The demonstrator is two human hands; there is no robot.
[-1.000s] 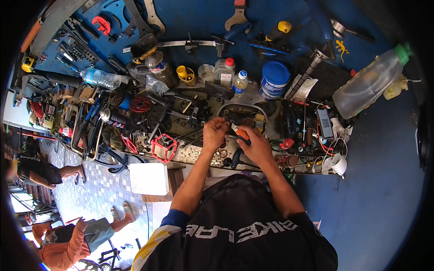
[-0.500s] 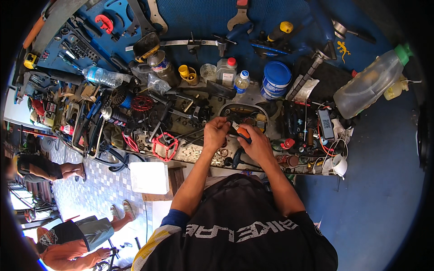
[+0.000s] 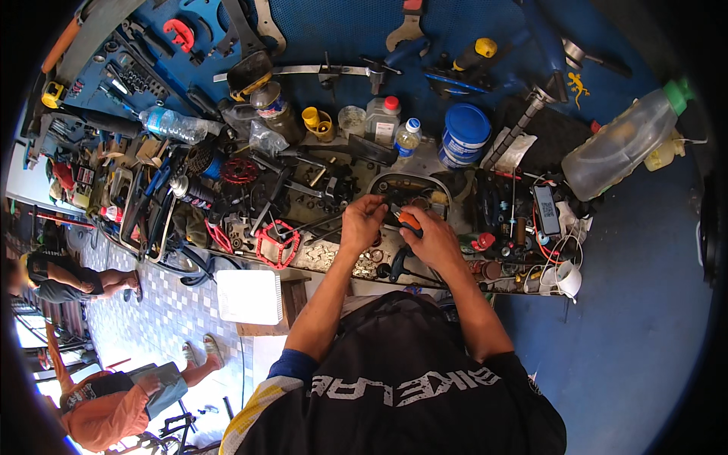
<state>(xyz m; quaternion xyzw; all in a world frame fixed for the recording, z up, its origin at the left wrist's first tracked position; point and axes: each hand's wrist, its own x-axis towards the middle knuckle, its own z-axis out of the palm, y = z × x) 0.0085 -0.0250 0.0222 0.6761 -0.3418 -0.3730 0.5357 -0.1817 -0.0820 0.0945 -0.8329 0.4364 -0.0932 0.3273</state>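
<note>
Over the front middle of the cluttered workbench (image 3: 317, 256), both my hands are close together. My right hand (image 3: 432, 239) is closed around a hand tool with an orange-and-black handle (image 3: 410, 223). Its short metal end points at my left fingertips; whether it is a cutter or pliers I cannot make out. My left hand (image 3: 364, 222) is pinched, and whatever lies between its fingers is too small to name. Just beyond the hands is a tray with small parts (image 3: 437, 199). A black T-shaped handle (image 3: 398, 265) lies below my right hand.
Left of my hands are a red pedal (image 3: 277, 246) and a red chainring (image 3: 239, 171). Bottles and a blue tub (image 3: 465, 135) line the back. On the right lie a phone (image 3: 546, 210) and a white cup (image 3: 565, 279). Two people are at the left; a white stool (image 3: 249, 297) stands nearby.
My hands stay almost in place, with the tool in my right hand turned slightly. At lower left, the person in orange has moved their arms.
</note>
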